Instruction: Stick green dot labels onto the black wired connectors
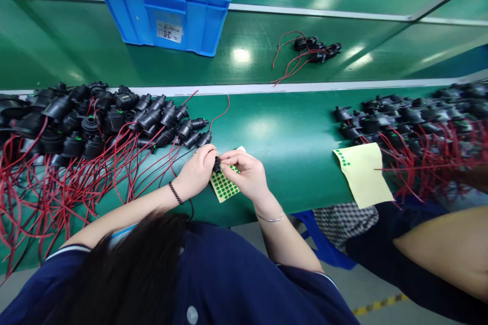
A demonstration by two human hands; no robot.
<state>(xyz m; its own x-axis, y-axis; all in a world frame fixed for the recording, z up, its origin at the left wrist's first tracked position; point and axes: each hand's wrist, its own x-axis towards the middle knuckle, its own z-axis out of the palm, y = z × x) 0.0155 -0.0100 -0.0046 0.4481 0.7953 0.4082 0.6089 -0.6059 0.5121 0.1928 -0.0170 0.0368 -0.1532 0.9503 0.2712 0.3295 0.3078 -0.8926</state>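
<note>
My left hand (197, 171) is closed around a small black pump-like part (216, 165), mostly covered by the fingers. My right hand (247, 172) meets it from the other side, thumb and fingertips pinched together at the part's edge. Whatever may be between those right fingertips is too small to make out. Under both hands lies a pale yellow sheet of round green stickers (226, 190) on the green table. Close by on the left, a heap of black pump-like parts (72, 122) trails long red wires (114, 172).
A blue crate (133, 20) stands behind the bench's white strip, near several black parts (316, 53). At right are another heap of wired parts (412, 114), a yellow sheet (366, 177) with a few green dots, and a co-worker's arm (450, 249).
</note>
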